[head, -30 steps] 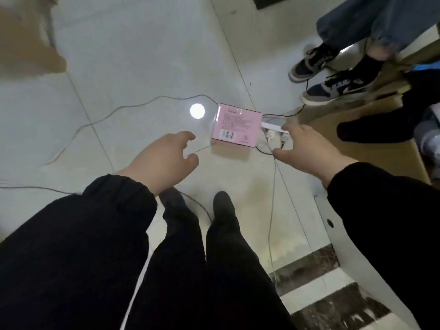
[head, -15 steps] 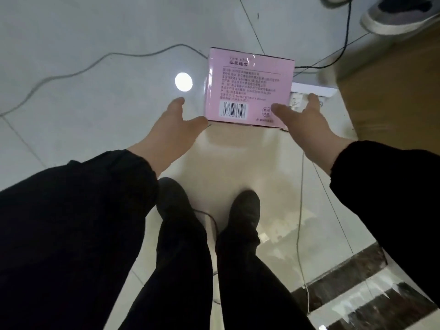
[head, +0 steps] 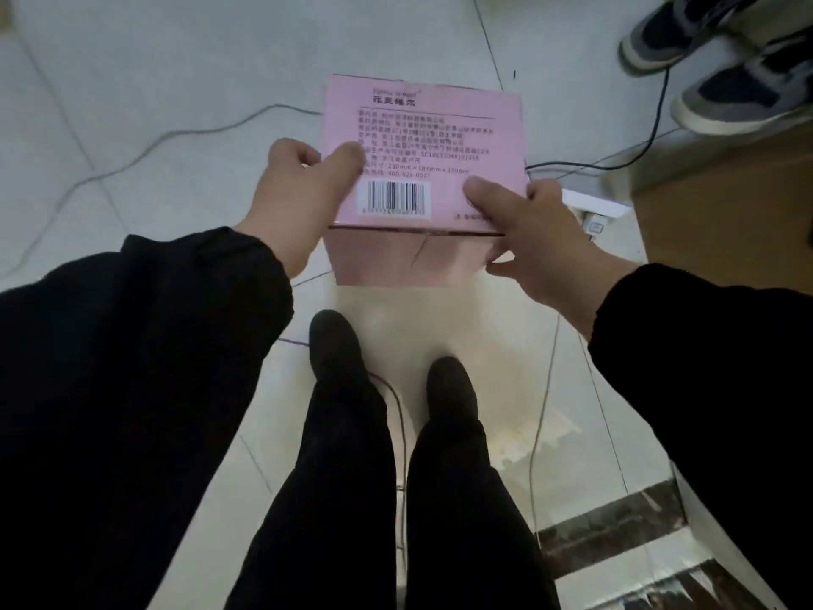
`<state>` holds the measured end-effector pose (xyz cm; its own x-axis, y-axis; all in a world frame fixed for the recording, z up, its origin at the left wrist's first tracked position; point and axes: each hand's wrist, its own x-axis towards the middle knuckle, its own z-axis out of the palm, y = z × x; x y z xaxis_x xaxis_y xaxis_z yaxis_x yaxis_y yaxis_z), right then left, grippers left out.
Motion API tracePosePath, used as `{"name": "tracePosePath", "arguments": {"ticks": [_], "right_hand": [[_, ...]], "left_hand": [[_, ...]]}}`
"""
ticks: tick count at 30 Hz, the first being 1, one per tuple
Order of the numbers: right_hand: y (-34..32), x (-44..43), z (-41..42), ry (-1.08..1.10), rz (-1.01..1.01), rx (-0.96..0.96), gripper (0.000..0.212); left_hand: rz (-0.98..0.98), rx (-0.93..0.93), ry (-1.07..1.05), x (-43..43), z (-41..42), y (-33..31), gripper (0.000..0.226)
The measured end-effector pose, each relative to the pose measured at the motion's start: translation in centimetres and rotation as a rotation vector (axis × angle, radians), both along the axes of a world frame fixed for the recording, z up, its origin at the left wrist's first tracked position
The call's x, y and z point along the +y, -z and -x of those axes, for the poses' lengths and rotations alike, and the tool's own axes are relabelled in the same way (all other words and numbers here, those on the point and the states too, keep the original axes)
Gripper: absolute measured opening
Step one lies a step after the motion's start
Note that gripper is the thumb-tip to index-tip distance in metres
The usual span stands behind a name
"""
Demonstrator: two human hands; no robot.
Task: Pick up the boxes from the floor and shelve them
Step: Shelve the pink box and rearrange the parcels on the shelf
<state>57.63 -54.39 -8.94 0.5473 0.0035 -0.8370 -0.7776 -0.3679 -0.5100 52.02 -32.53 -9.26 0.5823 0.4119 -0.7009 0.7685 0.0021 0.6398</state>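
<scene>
Head cam: vs half a second back, both hands have gone from flat beside the pink box (head: 422, 125) to clamped on it. Left hand (head: 299, 200) grips the left edge, thumb (head: 347, 158) curled onto the top face. Right hand (head: 541, 239) holds the near right corner, thumb (head: 488, 191) on top and fingers wrapped round the side. Box now fills more of the frame, sitting centre, above my shoes (head: 334, 345); can't tell if it's clear of the floor (head: 176, 81).

Box: pink, top face with dark printed text lines and a barcode (head: 398, 193) near the front edge; plain pink front side showing.

Brown cardboard (head: 726, 204) at right edge; can't tell what it holds. White power strip (head: 594, 209) just beside my right hand, someone's sneakers (head: 704, 59) upper right.
</scene>
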Motion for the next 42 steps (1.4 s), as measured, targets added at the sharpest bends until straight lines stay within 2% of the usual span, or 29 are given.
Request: {"name": "tracePosePath", "arguments": {"ticks": [2,4,7,9,12,14,16,19,23,27,31,35,38,42], "right_hand": [[-4.7,1.8,-0.6,-0.118,-0.037,-0.07,0.065],[-10.2,3.4,-1.0,-0.273,-0.082,-0.169,0.072],[-19.7,6.0,-0.5,-0.5,-0.24,-0.281,0.053],[-26.4,7.8,1.4,-0.582,-0.328,-0.336,0.051],[-36.7,10.8,5.3,-0.668,-0.401,-0.476,0.058],[-43.5,13.0,8.4,-0.749,-0.423,-0.613,0.056],[-50.3,15.0,12.2,-0.805,-0.476,-0.724,0.053],[-59.3,17.3,18.7,-0.887,-0.631,-0.821,0.055],[-68.2,19.5,28.8,-1.023,-0.826,-0.892,0.054],[-74.1,20.3,39.7,-1.173,-0.992,-0.928,0.052],[-78.1,20.1,50.5,-1.322,-1.146,-0.938,0.056],[-80.7,19.7,60.3,-1.46,-1.259,-0.933,0.063],[-82.0,19.2,67.1,-1.548,-1.372,-0.914,0.076],[-83.0,19.3,74.2,-1.661,-1.47,-0.843,0.066]], "left_hand": [[0.001,-0.005,-0.001,1.6,0.8,-4.5,0.054],[0.012,-0.073,-0.023,2.8,2.3,-9.9,0.058],[0.029,-0.213,-0.072,5.0,5.4,-20.4,0.061],[0.024,-0.329,-0.171,6.6,8.5,-28.2,0.068],[-0.028,-0.481,-0.262,8.1,14.9,-39.6,0.043],[-0.097,-0.54,-0.291,8.5,20.0,-46.2,0.049],[-0.192,-0.61,-0.366,8.4,25.4,-52.8,0.072],[-0.361,-0.673,-0.505,7.5,33.8,-61.6,0.062],[-0.596,-0.669,-0.639,4.8,46.1,-70.9,0.08],[-0.794,-0.689,-0.78,0.4,58.0,-77.8,0.077],[-0.972,-0.632,-0.898,-5.0,68.9,-81.6,0.07],[-1.057,-0.636,-1.014,-9.8,77.8,-83.8,0.063],[-1.124,-0.607,-1.116,-13.0,83.3,-84.5,0.061],[-1.186,-0.564,-1.195,-15.9,88.8,-85.1,0.064]]}}
